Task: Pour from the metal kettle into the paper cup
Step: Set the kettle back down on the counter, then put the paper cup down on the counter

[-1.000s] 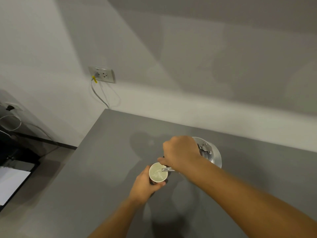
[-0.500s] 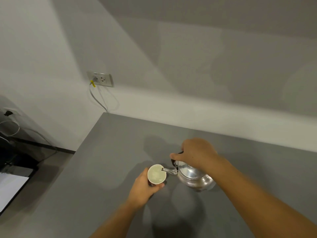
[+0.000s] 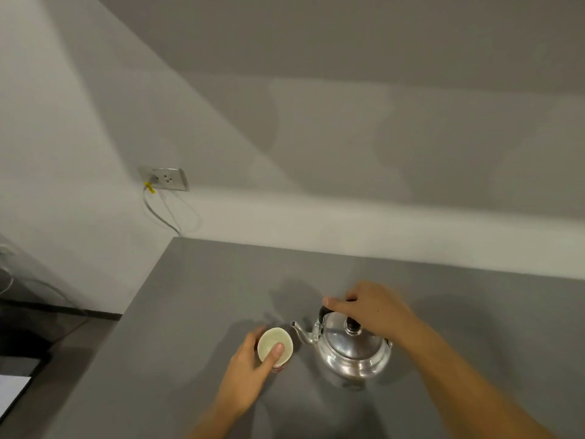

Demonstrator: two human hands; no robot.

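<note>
The shiny metal kettle [image 3: 353, 351] stands upright on the grey table [image 3: 190, 312], its spout pointing left toward the paper cup [image 3: 273, 342]. My right hand [image 3: 370, 307] is closed over the kettle's black handle from above. The cup stands just left of the spout, a small gap between them. My left hand [image 3: 250, 372] wraps the cup from the near side, with the thumb lying over its rim. I cannot tell from here what is inside the cup.
A wall socket [image 3: 164, 179] with a plugged cable [image 3: 158, 213] is on the wall beyond the table's far left corner. The table's left edge drops to a dark floor, where a black item lies at the far left.
The kettle went from tilted over the cup to upright on the table, moving right and away from the cup. My left hand stayed on the cup.
</note>
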